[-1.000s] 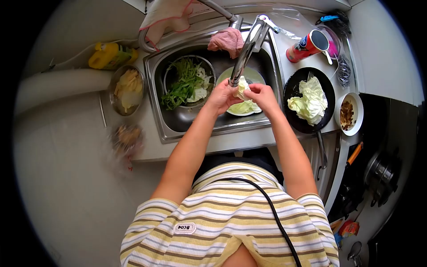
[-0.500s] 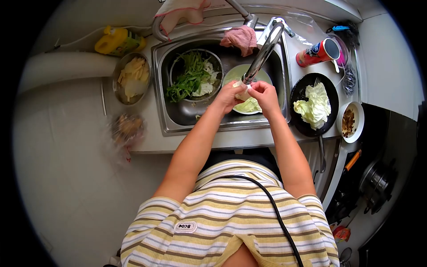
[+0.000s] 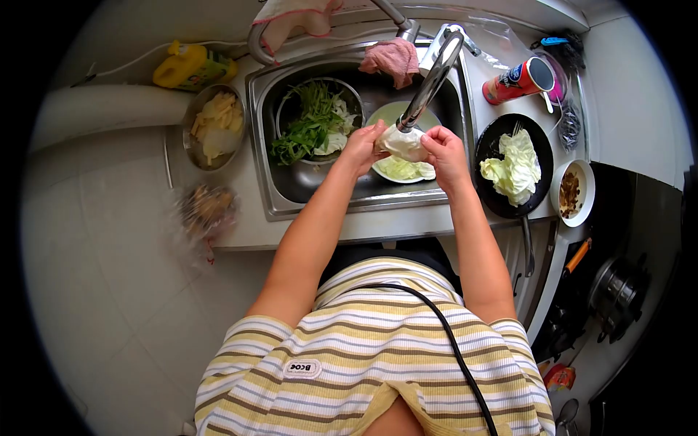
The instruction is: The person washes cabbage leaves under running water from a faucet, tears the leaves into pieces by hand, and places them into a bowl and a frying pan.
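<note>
A pale cabbage leaf (image 3: 404,144) is stretched between my two hands, right below the mouth of the chrome faucet (image 3: 429,83). My left hand (image 3: 366,147) pinches its left edge, and my right hand (image 3: 445,154) grips the right edge. Beneath them, a light-coloured bowl (image 3: 390,110) stands in the steel sink (image 3: 305,197), with more cabbage (image 3: 404,170) in it. To the left in the sink, a metal colander or bowl (image 3: 361,109) holds leafy greens (image 3: 313,116) and some pale leaves.
Right of the sink sit a black frying pan (image 3: 502,203) holding cabbage leaves (image 3: 515,171), a white bowl (image 3: 587,190) and a red canister (image 3: 512,83). At left are a metal bowl (image 3: 190,149) of pale cut pieces and a yellow jug (image 3: 190,67). A pink cloth (image 3: 392,62) hangs over the sink's back edge.
My hands have moved apart, spreading the cabbage leaf wider under the faucet. The left hand shifted left and the right hand slightly right.
</note>
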Available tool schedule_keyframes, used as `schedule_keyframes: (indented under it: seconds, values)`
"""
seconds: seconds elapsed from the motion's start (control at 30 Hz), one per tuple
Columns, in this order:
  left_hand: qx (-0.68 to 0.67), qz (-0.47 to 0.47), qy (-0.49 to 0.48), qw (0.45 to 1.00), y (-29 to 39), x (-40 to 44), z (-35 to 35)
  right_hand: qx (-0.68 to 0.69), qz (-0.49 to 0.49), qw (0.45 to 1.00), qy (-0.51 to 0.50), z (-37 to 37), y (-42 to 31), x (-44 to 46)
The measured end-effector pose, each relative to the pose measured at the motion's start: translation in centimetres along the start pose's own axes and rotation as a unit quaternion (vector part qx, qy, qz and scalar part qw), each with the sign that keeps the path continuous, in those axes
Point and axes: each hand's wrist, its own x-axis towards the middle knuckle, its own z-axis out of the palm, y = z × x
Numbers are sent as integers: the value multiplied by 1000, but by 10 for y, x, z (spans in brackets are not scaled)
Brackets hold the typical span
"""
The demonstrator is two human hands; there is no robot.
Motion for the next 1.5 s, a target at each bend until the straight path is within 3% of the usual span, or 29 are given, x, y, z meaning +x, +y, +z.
schedule_keyframes:
  seconds: [0.1, 0.17, 0.33, 0.5, 0.63, 0.7, 0.77, 0.83, 0.87, 0.9, 0.97, 1.0, 1.03, 1.07, 1.1, 1.17, 1.2, 1.23, 1.27, 1.3, 1.37, 1.43, 1.47, 1.5]
  values:
    - [-41, 3, -44, 998, -6, 14, -1, -26, 13, 999, -13, 0, -11, 1]
    - [97, 63, 2, 993, -11, 35, -13, -14, 31, 999, -6, 3, -15, 1]
    - [74, 43, 130, 988, 13, 19, -11, 78, 62, 995, 3, -4, -8, 12]
    - [-12, 97, 62, 993, 16, 11, -20, 187, 100, 977, 20, -10, 3, 11]
    - [60, 13, 94, 994, 3, 18, -24, 168, 92, 981, 3, 3, -2, 9]
    - [72, -19, 87, 993, -11, 25, -26, 14, 71, 997, 17, 7, -6, 9]
    - [278, -3, 157, 948, -27, 36, -29, -53, 44, 997, 34, 3, -10, 6]
    - [293, 36, 171, 940, -50, 57, -48, -140, -35, 989, 16, -4, -29, -9]
    - [393, 39, 176, 902, -56, 60, -50, -184, -80, 979, 27, -9, -44, -22]
    - [489, 41, 179, 853, -61, 60, -49, -232, -96, 967, 47, -12, -64, -40]
    - [531, 74, 163, 828, -76, 57, -40, -320, -180, 921, 126, -36, -87, -67]
    - [594, 103, 125, 788, -86, 61, -39, -367, -182, 894, 182, -48, -102, -83]
    - [653, 134, 86, 741, -95, 63, -35, -342, -180, 896, 220, -64, -108, -94]
    - [699, 128, 112, 694, -103, 61, -30, -332, -184, 893, 244, -85, -111, -101]
    - [696, 129, 108, 698, -108, 60, -25, -322, -176, 893, 262, -114, -107, -105]
    - [767, 50, 123, 628, -107, 59, -22, -518, -83, 785, 330, -159, -99, -108]
    - [770, 47, 111, 626, -115, 69, -34, -520, -83, 784, 330, -168, -92, -111]
    - [769, 47, 113, 627, -113, 73, -35, -663, -163, 631, 369, -173, -87, -112]
    - [707, 44, 128, 695, -110, 75, -39, -770, -237, 449, 388, -179, -82, -110]
    - [640, 38, 142, 754, -108, 75, -43, -709, -240, 517, 414, -159, -88, -110]
    - [350, 14, 109, 930, -92, 73, -43, -616, -280, 635, 371, -133, -89, -102]
    - [116, 3, 20, 993, -60, 55, -28, -480, -207, 791, 318, -94, -72, -81]
    - [122, 4, 18, 992, -45, 47, -17, -376, -193, 871, 249, -77, -57, -64]
    - [86, 6, -23, 996, -31, 36, -9, -348, -130, 912, 175, -65, -41, -47]
